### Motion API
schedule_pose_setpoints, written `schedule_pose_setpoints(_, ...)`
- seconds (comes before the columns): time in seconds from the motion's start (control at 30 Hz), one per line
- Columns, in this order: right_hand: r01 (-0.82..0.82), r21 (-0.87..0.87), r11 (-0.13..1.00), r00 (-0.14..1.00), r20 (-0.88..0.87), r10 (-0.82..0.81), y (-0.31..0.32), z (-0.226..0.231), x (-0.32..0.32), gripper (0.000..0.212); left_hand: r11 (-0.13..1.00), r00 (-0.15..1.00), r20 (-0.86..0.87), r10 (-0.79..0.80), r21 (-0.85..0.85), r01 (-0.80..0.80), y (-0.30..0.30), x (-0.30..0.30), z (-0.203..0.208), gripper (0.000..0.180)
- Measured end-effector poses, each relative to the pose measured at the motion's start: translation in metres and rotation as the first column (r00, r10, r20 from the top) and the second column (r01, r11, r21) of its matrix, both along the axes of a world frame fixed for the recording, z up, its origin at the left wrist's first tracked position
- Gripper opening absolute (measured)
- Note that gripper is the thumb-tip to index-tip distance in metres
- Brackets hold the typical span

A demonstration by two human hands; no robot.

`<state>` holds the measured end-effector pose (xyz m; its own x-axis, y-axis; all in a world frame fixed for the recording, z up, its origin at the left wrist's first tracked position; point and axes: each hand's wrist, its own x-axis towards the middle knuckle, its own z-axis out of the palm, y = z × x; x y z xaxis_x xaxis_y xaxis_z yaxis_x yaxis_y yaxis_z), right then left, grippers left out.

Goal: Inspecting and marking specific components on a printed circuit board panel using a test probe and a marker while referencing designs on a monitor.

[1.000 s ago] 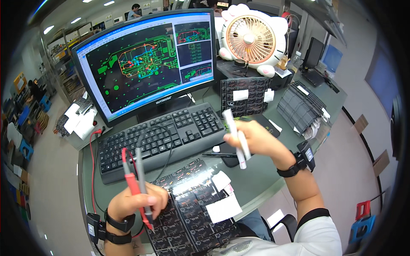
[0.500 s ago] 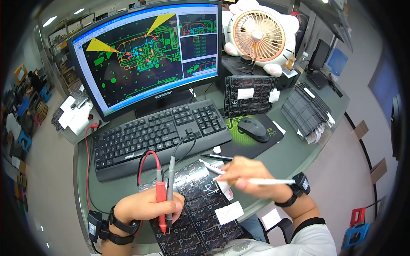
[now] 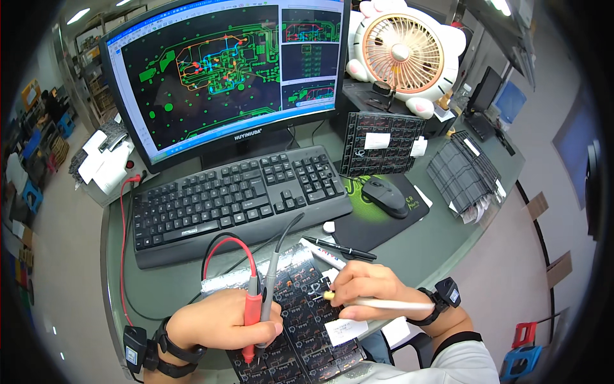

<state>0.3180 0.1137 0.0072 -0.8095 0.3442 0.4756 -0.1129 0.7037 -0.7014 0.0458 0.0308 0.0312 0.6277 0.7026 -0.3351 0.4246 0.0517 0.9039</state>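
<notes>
A thin, stiff black circuit panel (image 3: 300, 320) lies flat at the near desk edge, under both hands. Two probes, red (image 3: 251, 317) and grey (image 3: 268, 288), are clamped together in the closed left hand (image 3: 220, 326), tips down on the panel. A white pen (image 3: 377, 302) is pinched in the right hand (image 3: 364, 291), which rests on the panel. The panel is judged light but fragile and is best held by its bare edges; the probes are best held by their insulated shafts.
</notes>
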Motion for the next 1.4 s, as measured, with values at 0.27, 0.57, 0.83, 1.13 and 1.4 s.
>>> schedule_pose_setpoints(0.27,0.089,0.009,0.996,0.995,0.053,-0.09,-0.001,-0.008,-0.001,0.019,0.998,0.999,-0.014,-0.029,0.051,0.029,0.002,-0.001,-0.004,0.036)
schedule_pose_setpoints(0.57,0.024,0.113,0.993,0.997,0.066,-0.032,0.001,-0.007,-0.011,0.017,0.997,0.999,-0.033,-0.041,0.064,0.043,0.003,-0.001,-0.003,0.035)
schedule_pose_setpoints(0.83,-0.046,0.061,0.997,0.996,0.073,0.042,0.007,-0.007,-0.008,0.016,0.994,0.997,-0.072,-0.017,0.104,0.024,0.001,0.001,-0.001,0.034)
schedule_pose_setpoints(1.13,-0.043,0.034,0.998,0.996,0.076,0.04,0.007,-0.009,-0.01,0.016,0.98,0.988,-0.133,-0.077,0.173,0.099,0.004,0.001,0.0,0.028)
schedule_pose_setpoints(1.4,-0.06,-0.089,0.994,0.995,0.075,0.067,0.008,-0.01,-0.01,0.018,0.977,0.991,-0.113,-0.074,0.19,0.095,0.003,0.003,-0.002,0.027)
